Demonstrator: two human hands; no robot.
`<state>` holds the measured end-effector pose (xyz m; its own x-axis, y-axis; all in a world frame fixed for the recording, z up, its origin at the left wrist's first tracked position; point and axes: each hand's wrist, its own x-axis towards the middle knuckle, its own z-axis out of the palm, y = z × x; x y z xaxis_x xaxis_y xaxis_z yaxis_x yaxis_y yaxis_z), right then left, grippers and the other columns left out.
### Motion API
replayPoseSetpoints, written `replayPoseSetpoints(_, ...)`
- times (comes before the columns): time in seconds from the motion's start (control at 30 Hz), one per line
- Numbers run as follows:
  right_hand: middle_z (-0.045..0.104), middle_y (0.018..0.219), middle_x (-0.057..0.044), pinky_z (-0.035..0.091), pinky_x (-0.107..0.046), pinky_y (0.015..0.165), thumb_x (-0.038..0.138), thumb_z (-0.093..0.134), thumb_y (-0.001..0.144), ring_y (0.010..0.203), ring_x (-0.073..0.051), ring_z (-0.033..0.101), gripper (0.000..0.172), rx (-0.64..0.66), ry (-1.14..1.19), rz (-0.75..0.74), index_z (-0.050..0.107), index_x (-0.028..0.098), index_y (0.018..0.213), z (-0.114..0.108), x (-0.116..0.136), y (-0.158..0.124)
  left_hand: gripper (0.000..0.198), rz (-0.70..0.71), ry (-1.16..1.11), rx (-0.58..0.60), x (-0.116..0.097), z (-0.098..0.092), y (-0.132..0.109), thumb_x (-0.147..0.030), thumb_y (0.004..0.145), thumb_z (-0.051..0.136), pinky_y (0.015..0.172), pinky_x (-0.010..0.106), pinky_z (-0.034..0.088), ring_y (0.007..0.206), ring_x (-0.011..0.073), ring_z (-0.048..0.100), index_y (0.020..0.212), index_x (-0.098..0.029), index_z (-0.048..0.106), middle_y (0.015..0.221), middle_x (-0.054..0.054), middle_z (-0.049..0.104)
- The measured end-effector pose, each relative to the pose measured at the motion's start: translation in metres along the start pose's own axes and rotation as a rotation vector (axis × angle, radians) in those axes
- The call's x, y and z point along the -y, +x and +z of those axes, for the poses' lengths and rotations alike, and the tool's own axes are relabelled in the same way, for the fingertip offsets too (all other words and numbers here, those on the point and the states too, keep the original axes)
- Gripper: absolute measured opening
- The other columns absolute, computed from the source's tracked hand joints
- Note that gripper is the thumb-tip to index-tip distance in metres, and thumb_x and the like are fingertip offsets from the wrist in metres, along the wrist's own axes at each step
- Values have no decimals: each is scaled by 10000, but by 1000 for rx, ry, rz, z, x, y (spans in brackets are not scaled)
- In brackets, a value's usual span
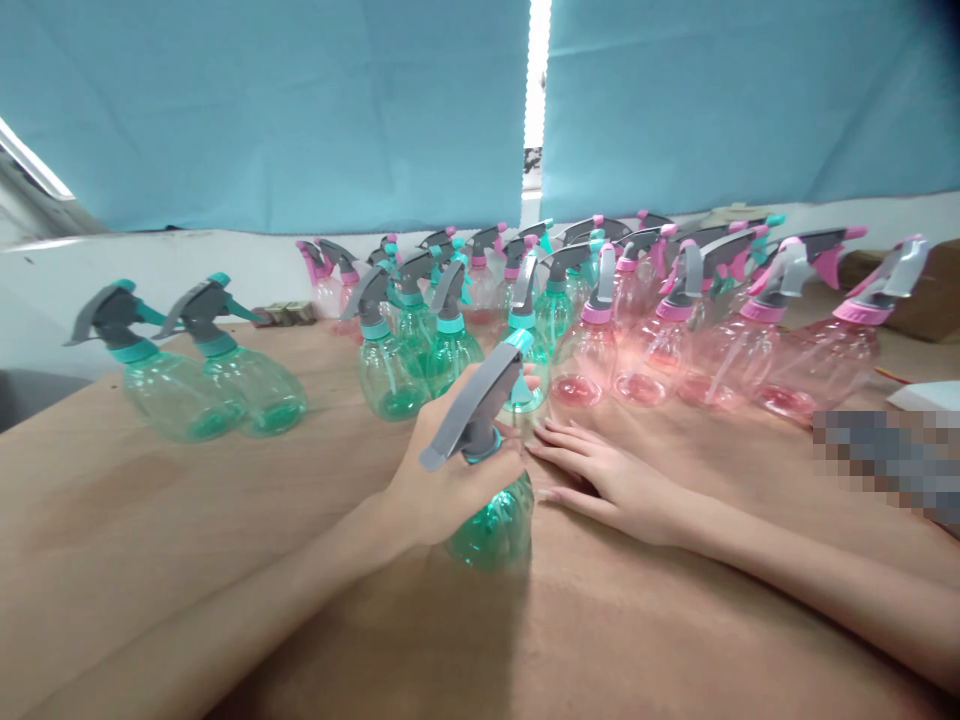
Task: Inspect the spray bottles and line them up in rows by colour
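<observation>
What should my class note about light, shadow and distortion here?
Head view: the light strip glares white at the top; head view: a dark shadow lies on the table below the held green bottle; head view: the leftmost green bottle and rightmost pink bottle lean outward, perhaps lens stretch; head view: a blocky patch hides detail at right.

With the held spray bottle (491,530) at the dial's centre and twelve pointing away from the wearer, the left hand (442,485) encircles its neck; the right hand (611,485) lies on the table (615,640) at three o'clock. On the same surface stand a pair of spray bottles (255,385) at ten, a cluster of spray bottles (454,350) at twelve, and a row of spray bottles (724,365) from one to two. Behind the cluster, at twelve, hangs a cloth (337,120).
</observation>
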<state>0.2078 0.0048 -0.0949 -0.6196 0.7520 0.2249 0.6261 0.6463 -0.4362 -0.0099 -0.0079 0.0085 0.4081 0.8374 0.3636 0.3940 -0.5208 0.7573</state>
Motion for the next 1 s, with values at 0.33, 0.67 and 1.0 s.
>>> replayPoseSetpoints(0.33,367,1521,-106,272,-514,1147,541,454,946,1424,-301,269,612,12,1,4,429,186,1444,0,-1,0,424,-3,-12,-3,-1,0,1,-227,730,508,515,270,416,548,121,449,1152,-183,502,807,15,607)
replayPoseSetpoints(0.67,372,1519,-102,272,-518,1146,547,463,940,1425,-301,266,616,13,12,20,425,198,1447,1,-1,0,420,15,-30,-9,1,1,1,-216,722,500,499,259,375,543,110,390,1142,-188,494,781,-2,550)
replayPoseSetpoints(1.0,376,1515,-109,277,-537,1138,532,462,946,1419,-306,280,598,-4,19,-6,424,207,1447,0,-1,0,321,15,1,-12,-2,0,1,-207,732,490,502,267,377,551,121,417,1053,-200,500,760,-8,556)
